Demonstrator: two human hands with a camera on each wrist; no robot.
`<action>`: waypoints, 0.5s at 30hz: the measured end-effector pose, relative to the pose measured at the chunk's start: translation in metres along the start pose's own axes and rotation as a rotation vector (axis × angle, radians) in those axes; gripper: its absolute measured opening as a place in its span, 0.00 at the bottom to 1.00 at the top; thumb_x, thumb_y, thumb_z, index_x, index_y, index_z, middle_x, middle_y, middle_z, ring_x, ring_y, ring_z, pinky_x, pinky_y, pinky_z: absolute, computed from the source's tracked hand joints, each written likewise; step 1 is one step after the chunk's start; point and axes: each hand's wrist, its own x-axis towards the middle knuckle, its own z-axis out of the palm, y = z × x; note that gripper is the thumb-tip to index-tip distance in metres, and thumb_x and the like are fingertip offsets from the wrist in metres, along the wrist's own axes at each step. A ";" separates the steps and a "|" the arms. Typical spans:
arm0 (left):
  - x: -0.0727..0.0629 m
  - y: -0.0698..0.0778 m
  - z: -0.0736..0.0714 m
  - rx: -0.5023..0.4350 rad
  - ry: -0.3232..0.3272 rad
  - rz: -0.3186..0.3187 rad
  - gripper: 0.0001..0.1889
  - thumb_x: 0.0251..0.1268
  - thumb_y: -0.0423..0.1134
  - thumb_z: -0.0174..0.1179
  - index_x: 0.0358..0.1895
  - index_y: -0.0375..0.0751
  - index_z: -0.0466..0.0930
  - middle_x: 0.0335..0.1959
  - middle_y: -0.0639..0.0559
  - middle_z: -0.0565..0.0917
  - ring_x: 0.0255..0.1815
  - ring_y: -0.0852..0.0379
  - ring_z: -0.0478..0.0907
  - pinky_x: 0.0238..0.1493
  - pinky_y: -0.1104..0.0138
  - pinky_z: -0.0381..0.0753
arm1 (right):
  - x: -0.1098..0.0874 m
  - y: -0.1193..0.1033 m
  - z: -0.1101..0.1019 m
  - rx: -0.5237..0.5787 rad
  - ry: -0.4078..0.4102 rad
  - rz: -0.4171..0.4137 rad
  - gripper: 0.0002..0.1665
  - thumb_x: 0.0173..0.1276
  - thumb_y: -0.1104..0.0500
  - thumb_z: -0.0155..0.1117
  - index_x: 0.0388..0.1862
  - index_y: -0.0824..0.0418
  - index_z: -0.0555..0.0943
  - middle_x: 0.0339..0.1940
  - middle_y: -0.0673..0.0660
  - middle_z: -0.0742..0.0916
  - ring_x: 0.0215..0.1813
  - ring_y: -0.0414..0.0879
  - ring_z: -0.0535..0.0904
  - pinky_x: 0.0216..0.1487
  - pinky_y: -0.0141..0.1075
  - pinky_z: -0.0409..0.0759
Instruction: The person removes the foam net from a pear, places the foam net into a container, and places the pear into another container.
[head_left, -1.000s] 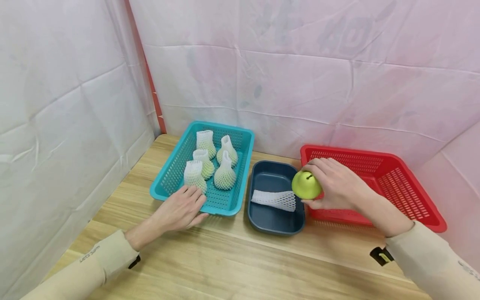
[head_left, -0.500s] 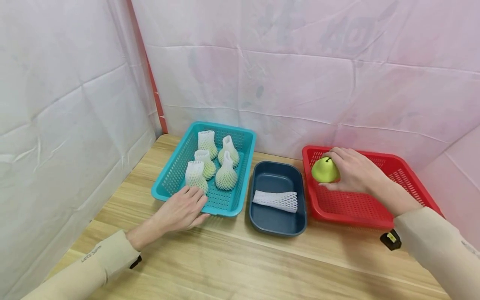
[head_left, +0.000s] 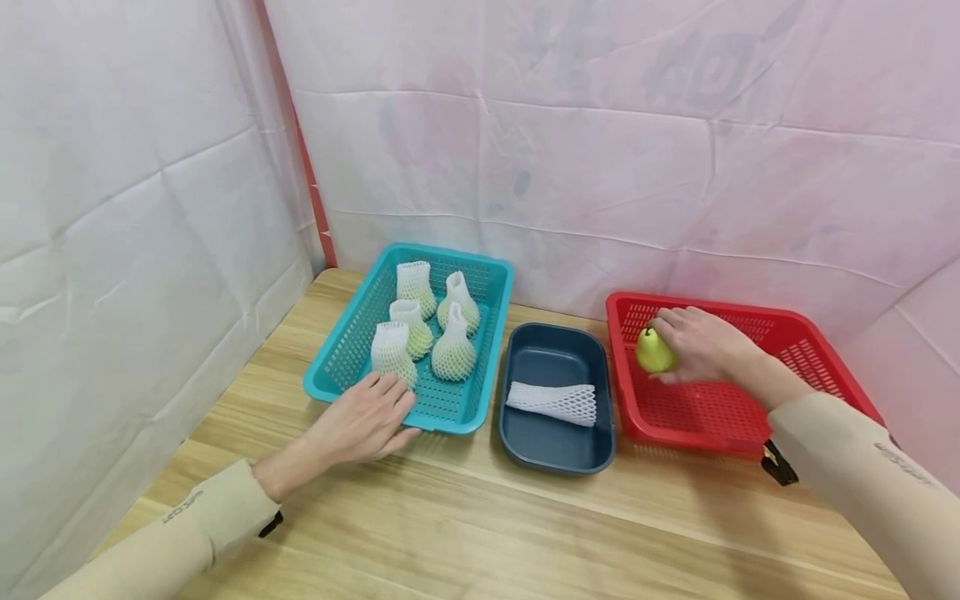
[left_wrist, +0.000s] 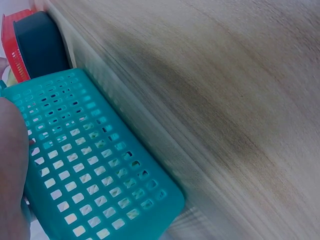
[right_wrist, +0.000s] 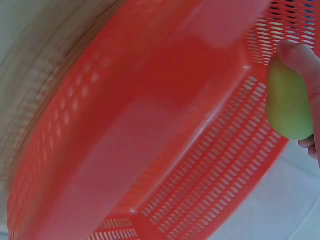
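My right hand grips a bare green pear over the left part of the red basket. In the right wrist view, thumb and fingers wrap the pear at the right edge. My left hand holds the near rim of the teal basket, its fingers over the rim and thumb along the front. Inside stand several pears in white foam nets, such as one net-covered pear; the nearest is partly hidden by my left fingers. The left wrist view shows the teal basket's perforated wall close up.
Between the two baskets is a dark blue tray, with a flattened white foam net lying in it. All stand on a wooden table. Pale cloth hangings rise behind and at the sides.
My right hand has carried the pear rightward from the blue tray's edge to over the red basket, tilting the pear more upright. My left hand has stayed on the teal basket's rim.
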 end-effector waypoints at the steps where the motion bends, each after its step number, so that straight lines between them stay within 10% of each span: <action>1: 0.000 0.000 0.000 0.000 -0.001 0.000 0.23 0.68 0.61 0.62 0.34 0.44 0.68 0.30 0.51 0.69 0.34 0.52 0.65 0.41 0.63 0.65 | 0.000 0.001 0.003 -0.008 -0.020 -0.009 0.42 0.42 0.42 0.88 0.48 0.64 0.79 0.41 0.59 0.84 0.41 0.53 0.81 0.48 0.50 0.86; 15: -0.001 0.000 0.001 0.008 0.004 0.000 0.24 0.69 0.61 0.61 0.35 0.44 0.68 0.30 0.51 0.69 0.34 0.52 0.65 0.41 0.63 0.65 | 0.009 0.010 0.029 -0.042 -0.137 -0.016 0.43 0.44 0.40 0.89 0.50 0.63 0.78 0.44 0.60 0.85 0.43 0.55 0.84 0.51 0.51 0.88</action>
